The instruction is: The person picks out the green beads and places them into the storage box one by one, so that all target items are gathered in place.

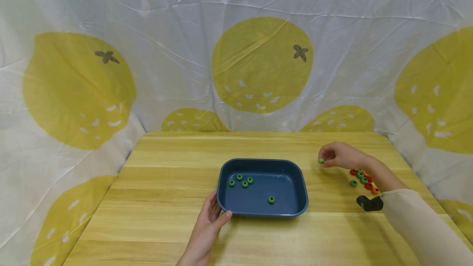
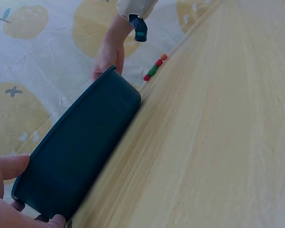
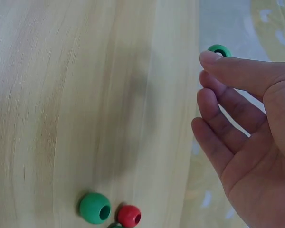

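A dark blue rectangular tray [image 1: 262,212] stands on the table with several green beads inside, most of them at its left end and one bead [image 1: 271,200] near the front. My left hand [image 1: 208,225] grips the tray's left front corner, thumb on the rim; the left wrist view shows the tray's outer wall [image 2: 80,147] between thumb and fingers. Above the table, right of the tray, my right hand [image 1: 341,156] pinches a green bead [image 1: 321,161] between thumb and fingertip. That bead's hole shows in the right wrist view, where the other fingers are loosely bent.
Below my right forearm lies a loose group of red, green and orange beads, with a green bead [image 1: 353,183] at its left side. A dark strap-like piece [image 1: 369,203] hangs at the right sleeve. A lemon-print cloth [image 1: 258,65] hangs behind the wooden table [image 1: 177,167].
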`<action>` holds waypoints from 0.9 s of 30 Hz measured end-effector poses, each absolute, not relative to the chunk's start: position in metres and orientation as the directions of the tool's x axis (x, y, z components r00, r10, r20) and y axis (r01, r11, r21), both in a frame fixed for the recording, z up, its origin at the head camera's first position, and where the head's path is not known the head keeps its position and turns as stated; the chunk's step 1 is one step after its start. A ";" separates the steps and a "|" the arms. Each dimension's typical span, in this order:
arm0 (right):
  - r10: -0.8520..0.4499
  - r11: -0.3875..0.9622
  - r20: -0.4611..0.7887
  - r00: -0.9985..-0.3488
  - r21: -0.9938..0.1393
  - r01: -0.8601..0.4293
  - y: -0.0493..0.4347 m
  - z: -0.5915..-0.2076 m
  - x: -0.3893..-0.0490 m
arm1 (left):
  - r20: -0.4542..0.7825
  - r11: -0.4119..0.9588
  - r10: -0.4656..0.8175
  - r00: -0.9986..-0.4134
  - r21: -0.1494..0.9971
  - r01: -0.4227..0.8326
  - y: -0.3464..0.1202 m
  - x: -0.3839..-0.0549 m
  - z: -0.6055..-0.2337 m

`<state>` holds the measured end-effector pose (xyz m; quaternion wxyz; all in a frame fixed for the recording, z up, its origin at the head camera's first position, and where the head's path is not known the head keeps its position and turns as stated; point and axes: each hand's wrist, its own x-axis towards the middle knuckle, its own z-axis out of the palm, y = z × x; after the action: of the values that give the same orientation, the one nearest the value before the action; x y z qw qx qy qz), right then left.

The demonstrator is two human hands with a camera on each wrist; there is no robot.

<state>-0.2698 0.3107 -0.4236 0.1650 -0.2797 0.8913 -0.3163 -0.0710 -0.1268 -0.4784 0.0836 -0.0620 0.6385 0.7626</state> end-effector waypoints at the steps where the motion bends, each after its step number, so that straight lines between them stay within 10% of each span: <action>1: -0.608 0.642 -0.116 -0.786 -0.654 -0.400 0.308 -0.423 -0.270 | -0.202 -0.170 0.048 -0.978 0.964 -0.207 -0.127 -0.071 -0.478; 27: -0.742 0.567 -0.078 -0.665 -0.603 -0.561 0.249 -0.397 -0.274 | -0.186 -0.182 0.064 -0.981 0.964 -0.194 -0.127 -0.070 -0.476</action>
<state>-0.2740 0.2490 -0.3967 0.1639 -0.3748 0.8697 -0.2761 -0.0703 -0.1267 -0.4761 0.0842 -0.0515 0.6340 0.7670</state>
